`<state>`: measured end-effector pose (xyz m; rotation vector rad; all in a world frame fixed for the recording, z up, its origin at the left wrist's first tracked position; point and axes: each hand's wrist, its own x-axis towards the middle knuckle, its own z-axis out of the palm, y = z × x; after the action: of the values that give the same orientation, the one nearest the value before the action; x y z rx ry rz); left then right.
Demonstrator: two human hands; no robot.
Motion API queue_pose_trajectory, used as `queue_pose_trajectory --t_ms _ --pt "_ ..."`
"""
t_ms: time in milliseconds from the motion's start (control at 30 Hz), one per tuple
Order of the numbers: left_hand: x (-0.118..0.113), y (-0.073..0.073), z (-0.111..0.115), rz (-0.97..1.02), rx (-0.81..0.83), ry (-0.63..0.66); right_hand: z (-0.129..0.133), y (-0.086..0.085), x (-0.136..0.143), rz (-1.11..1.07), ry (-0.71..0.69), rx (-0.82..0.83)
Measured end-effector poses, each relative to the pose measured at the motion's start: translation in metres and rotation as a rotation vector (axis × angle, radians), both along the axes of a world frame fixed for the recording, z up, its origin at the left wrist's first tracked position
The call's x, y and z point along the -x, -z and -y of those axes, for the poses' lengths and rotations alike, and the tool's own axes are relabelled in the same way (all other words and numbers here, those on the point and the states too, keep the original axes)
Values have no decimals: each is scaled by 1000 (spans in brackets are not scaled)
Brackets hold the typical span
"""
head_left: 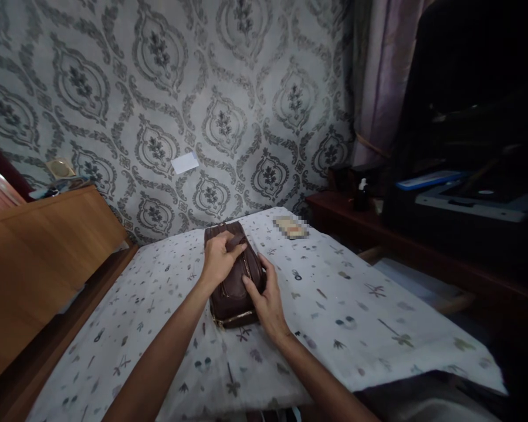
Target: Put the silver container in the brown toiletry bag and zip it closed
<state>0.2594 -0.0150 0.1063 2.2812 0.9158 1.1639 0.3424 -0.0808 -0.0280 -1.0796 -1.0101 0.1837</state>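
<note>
A dark brown leather-like toiletry bag (237,285) with brass-coloured zippers lies on the patterned white cloth (325,293). Its front-end zipper looks closed, and another zipper runs along the top. My left hand (219,257) is over the far half of the bag, fingers curled and thumb pinched at the strap handle (236,241). Part of that strap is hidden by the fingers. Against the bag's right side rests my right hand (267,296), its thumb on top and its fingers along the side, gripping it.
Beyond the bag, toward the right, lies a flat blurred-out item (291,227). A wooden panel (48,246) stands along the left. At the right is a dark red desk (343,214) with a small dropper bottle (361,194). The patterned wall (224,123) closes off the back.
</note>
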Motion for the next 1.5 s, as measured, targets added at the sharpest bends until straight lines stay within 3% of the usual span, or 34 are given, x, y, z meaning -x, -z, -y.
queue_pose_trajectory --t_ms 667,1500 --pt "4 5 15 71 2 40 -3 0 0 76 34 16" --pt "10 8 16 -60 -13 72 3 -5 3 52 12 48"
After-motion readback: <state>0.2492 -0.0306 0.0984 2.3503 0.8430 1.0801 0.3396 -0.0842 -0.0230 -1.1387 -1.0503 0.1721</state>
